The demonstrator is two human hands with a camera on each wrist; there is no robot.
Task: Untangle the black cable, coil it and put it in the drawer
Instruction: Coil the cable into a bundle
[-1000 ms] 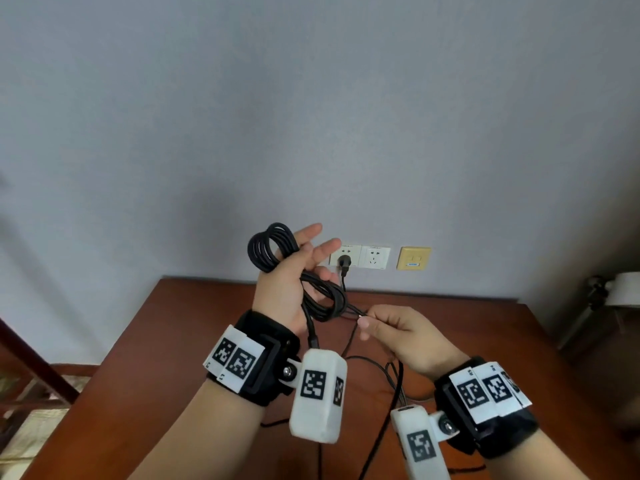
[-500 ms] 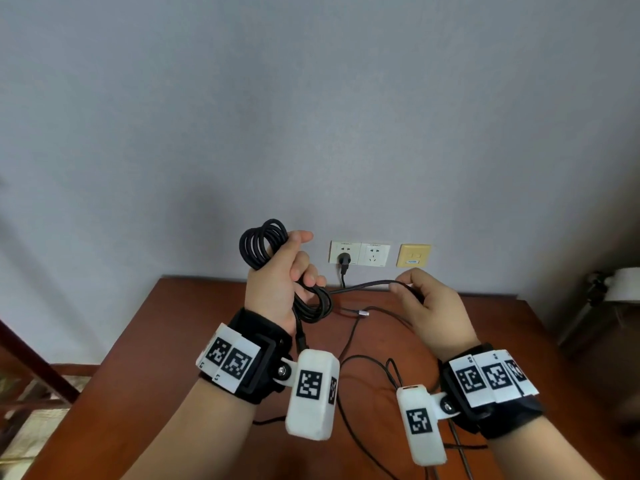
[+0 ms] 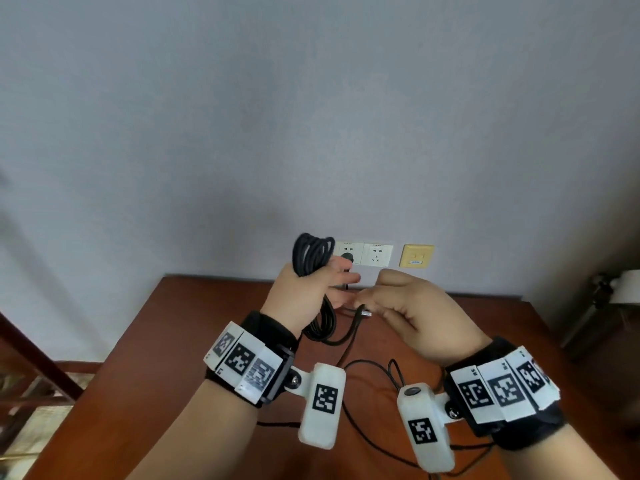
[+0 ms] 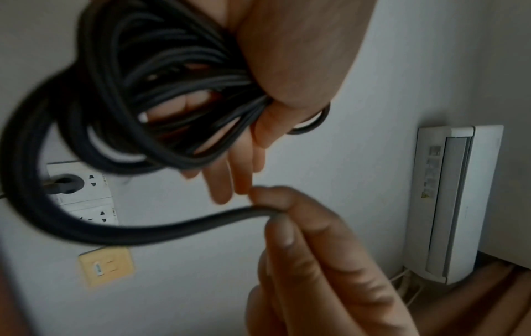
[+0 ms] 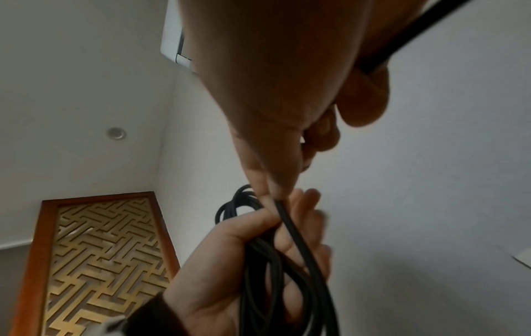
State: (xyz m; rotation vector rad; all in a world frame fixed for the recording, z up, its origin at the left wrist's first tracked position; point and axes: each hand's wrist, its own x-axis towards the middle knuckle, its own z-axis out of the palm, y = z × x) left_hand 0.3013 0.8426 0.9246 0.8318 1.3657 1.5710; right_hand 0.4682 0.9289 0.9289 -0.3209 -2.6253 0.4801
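Observation:
The black cable (image 3: 311, 254) is wound in several loops around my left hand (image 3: 325, 289), which is raised over the table's far edge. My thumb holds the coil (image 4: 161, 91) against my palm and my fingers (image 4: 229, 177) point out straight. My right hand (image 3: 367, 303) sits just right of it and pinches a loose strand (image 4: 172, 225) between thumb and forefinger, right at the left fingertips (image 5: 304, 200). A short end with a silver connector (image 3: 364, 312) sticks out below the right hand. No drawer is in view.
The brown wooden table (image 3: 207, 323) carries thin black wires (image 3: 381, 365) below my wrists. On the wall behind are white sockets (image 3: 363, 253) with a black plug in one, and a yellow plate (image 3: 416, 256). A standing air conditioner (image 4: 454, 204) is to the right.
My right hand swung out to the right with a strand, then came back to the left fingertips. My left hand turned and carried the coil up and right, in front of the sockets.

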